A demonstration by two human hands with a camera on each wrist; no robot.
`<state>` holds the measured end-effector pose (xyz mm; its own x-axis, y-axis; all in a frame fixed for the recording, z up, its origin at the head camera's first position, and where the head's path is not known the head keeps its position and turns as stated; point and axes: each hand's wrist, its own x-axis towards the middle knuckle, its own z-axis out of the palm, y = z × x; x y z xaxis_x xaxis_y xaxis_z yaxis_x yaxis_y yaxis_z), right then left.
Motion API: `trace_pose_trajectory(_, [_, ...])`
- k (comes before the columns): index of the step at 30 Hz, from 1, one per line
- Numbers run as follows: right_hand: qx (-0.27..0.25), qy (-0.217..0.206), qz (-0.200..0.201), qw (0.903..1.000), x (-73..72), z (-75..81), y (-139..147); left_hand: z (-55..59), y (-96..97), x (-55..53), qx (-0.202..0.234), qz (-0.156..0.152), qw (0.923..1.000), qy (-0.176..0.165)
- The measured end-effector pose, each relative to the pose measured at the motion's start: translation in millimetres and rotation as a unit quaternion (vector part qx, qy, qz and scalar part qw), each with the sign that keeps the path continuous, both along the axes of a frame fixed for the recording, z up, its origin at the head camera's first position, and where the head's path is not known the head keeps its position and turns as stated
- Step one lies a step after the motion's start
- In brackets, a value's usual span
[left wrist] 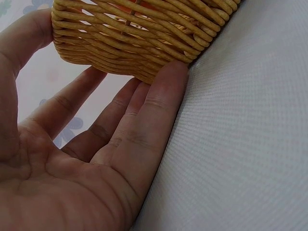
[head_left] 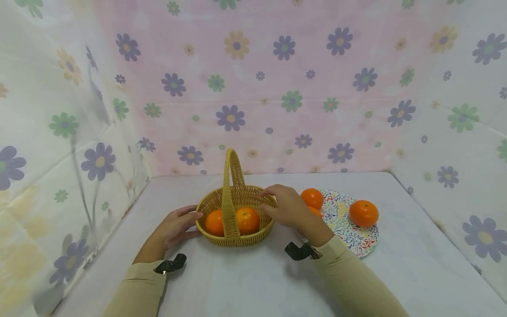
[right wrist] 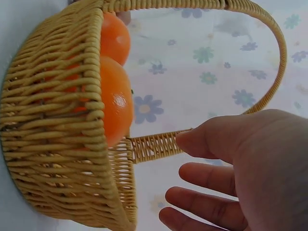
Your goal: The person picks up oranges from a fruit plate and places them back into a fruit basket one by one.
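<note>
A yellow wicker basket (head_left: 247,240) with a tall arched handle (head_left: 227,193) stands upright on the table. Inside it lie two tangerines, one at the right (head_left: 248,220) and one at the left (head_left: 214,223), partly behind the handle. My left hand (head_left: 176,228) touches the basket's left side, thumb near the rim and the other fingers low on the weave (left wrist: 130,38). Over the right rim hovers my right hand (head_left: 287,207), its fingers loosely spread and holding nothing. In the right wrist view, a gap separates these fingers (right wrist: 202,202) from the tangerines (right wrist: 117,101).
To the right, a round plate (head_left: 336,211) with colourful speckles bears a tangerine (head_left: 363,213) at its right side. Two more tangerines lie by its left edge, one at the back (head_left: 312,199), the other mostly hidden by my right hand. Flowered cloth (head_left: 261,88) walls the table.
</note>
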<state>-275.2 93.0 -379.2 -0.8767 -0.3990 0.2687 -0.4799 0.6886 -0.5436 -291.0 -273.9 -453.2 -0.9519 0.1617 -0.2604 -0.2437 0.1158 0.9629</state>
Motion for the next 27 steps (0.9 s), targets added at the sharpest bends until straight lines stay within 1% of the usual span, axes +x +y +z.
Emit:
trace_pose_trajectory(5, [-0.001, 0.002, -0.012, 0.9999, -5.0, 4.5, 10.8, 1.8, -0.3, 1.5, 0.0, 0.003, 1.0, 0.004])
trace_pose_trajectory(11, [0.002, 0.011, -0.044, 0.999, -8.8, 8.9, 28.3, 0.9, 0.2, 1.8, 0.004, -0.001, 1.0, 0.003])
trace_pose_trajectory(14, [-0.007, 0.003, -0.06, 0.9982, -9.6, 11.2, 36.3, -1.3, 0.4, 0.9, 0.002, 0.0, 1.0, 0.003])
trace_pose_trajectory(17, [-0.015, -0.006, -0.074, 0.9971, -11.0, 13.6, 42.3, -2.5, 0.3, 0.4, 0.001, 0.008, 1.0, 0.002])
trace_pose_trajectory(20, [-0.021, -0.011, -0.084, 0.9962, -12.9, 15.0, 47.6, -1.6, 0.0, 1.0, -0.001, 0.004, 1.0, 0.005])
trace_pose_trajectory(24, [-0.027, -0.027, -0.104, 0.9938, -14.4, 16.7, 54.4, -0.4, -0.3, 1.7, -0.001, -0.004, 1.0, 0.009])
trace_pose_trajectory(27, [-0.027, -0.043, -0.118, 0.9917, -15.9, 17.3, 60.1, -0.6, 0.2, 1.5, 0.002, 0.002, 1.0, 0.006])
